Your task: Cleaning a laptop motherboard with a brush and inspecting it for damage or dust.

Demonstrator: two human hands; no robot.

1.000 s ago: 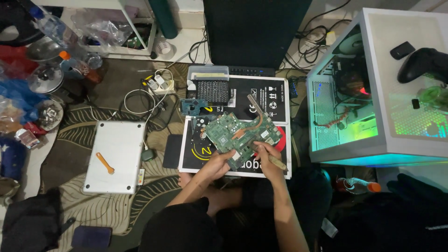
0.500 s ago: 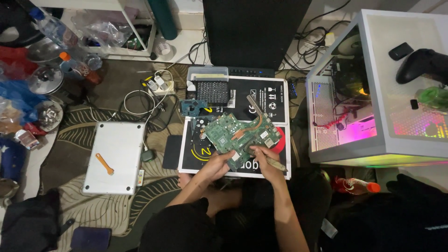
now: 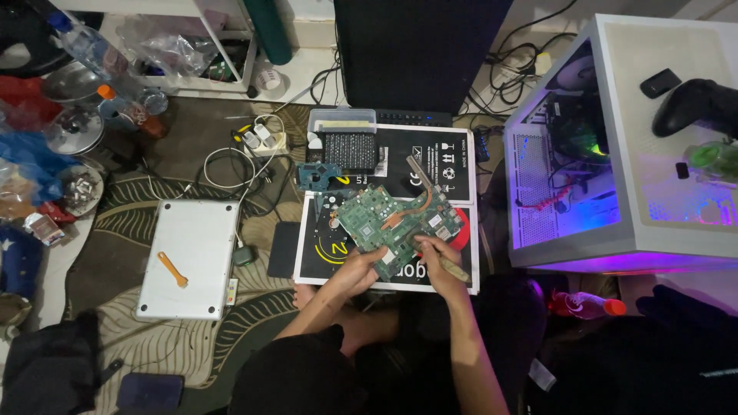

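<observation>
Green circuit board (image 3: 392, 223), with a copper heat pipe (image 3: 411, 209) running across its upper face, sits tilted above a black printed box (image 3: 384, 265) on the floor, lifted off it by the person sitting cross-legged below. The left hand (image 3: 355, 269) grips the board's lower edge, fingers curled up under it and thumb on top. The right hand (image 3: 438, 257) is at the board's lower right corner, its fingers pinched around a slim wooden-handled tool (image 3: 453, 269) whose tip meets the board; the handle sticks out toward the right. From where I stand I cannot tell what kind of tip the tool has.

Just above the board lies a smaller blue circuit board (image 3: 319, 177), and beside that a clear plastic tray (image 3: 342, 121) with a dark finned block (image 3: 350, 150) leaning on it. A second black box (image 3: 438, 157) rests behind the first one. To the left, on the patterned rug (image 3: 115, 253), a silver laptop shell (image 3: 192, 257) lies flat with an orange pry tool (image 3: 173, 269) on it; a small dark pad (image 3: 284, 250) lies between the shell and the box. A white power strip (image 3: 261, 140) with looped cables sits further up.

To the right stands a white computer case (image 3: 615, 138), its glass side glowing blue and purple. A black game controller (image 3: 696, 104) rests on its top. A red bottle (image 3: 584, 303) lies on the floor by the case's base.
</observation>
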